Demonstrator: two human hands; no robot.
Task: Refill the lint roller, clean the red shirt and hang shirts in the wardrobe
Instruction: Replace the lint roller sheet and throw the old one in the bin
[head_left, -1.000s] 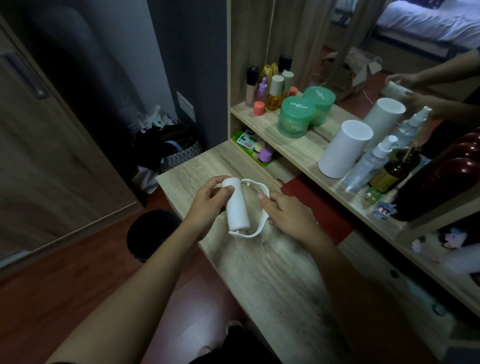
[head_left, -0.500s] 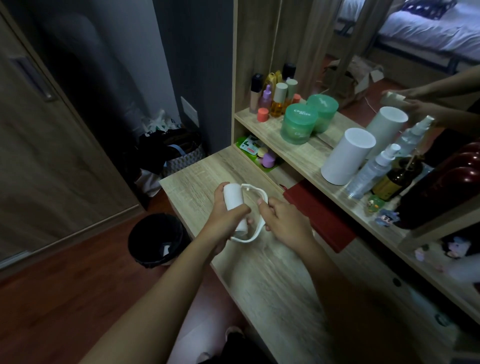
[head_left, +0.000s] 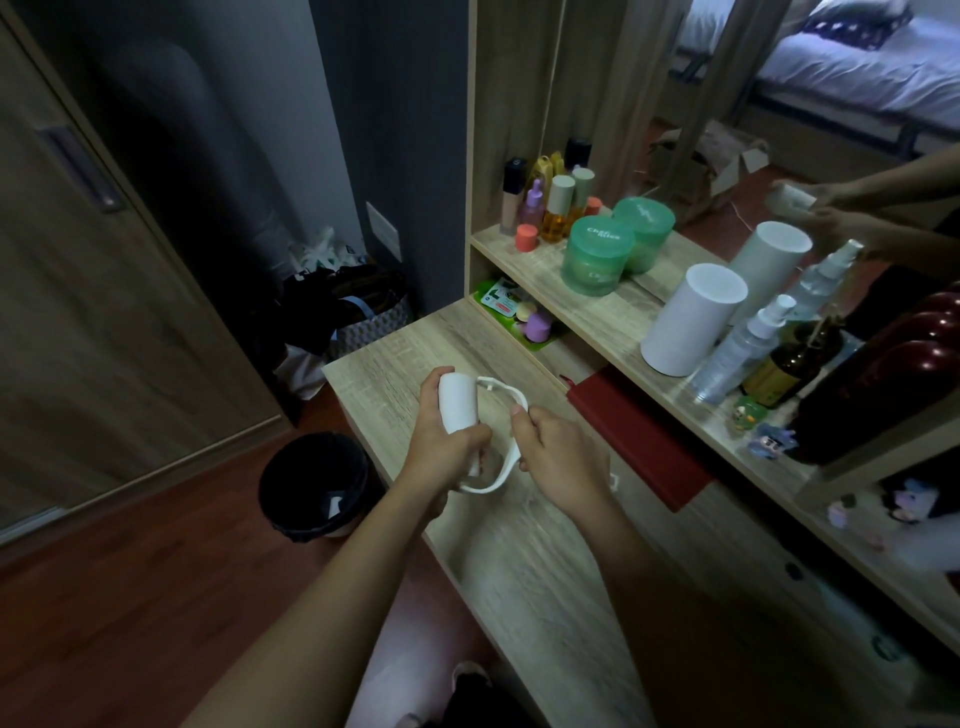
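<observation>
A pale wood counter (head_left: 524, 561) runs from the middle of the view toward the lower right, and its near stretch lies bare. Both hands sit above its far end: the left hand (head_left: 441, 447) and the right hand (head_left: 563, 457) close together around a white lint roller (head_left: 457, 405). Just right of them a red flat item (head_left: 634, 441) lies against the shelf base. A raised shelf (head_left: 587, 306) lines the counter's right edge, crowded with a green jar (head_left: 597, 254), a white cylinder (head_left: 685, 317) and spray bottles (head_left: 737, 348). Left of the counter, open floor holds a black bin (head_left: 311, 483), with a wooden door (head_left: 104, 312) behind.
</observation>
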